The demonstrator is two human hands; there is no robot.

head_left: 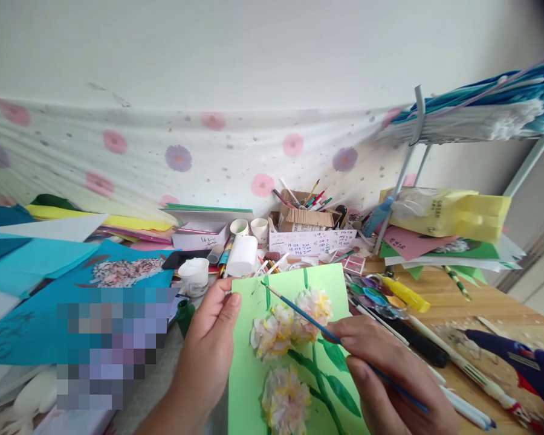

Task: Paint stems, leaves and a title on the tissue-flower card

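While the left hand grips the upper left edge of the green card, thumb laid on its face and the other fingers close together along the edge, the right hand pinches a thin blue paintbrush between thumb and forefinger, the remaining fingers curled under. The brush slants up and away from those fingertips, its tip touching a painted green stem just beside the left thumb. Crumpled paper flowers sit on the card between the two hands. Beyond the left fingertips stands a white cup; past the right knuckles lie a yellow marker and, farther out, a blue glue gun
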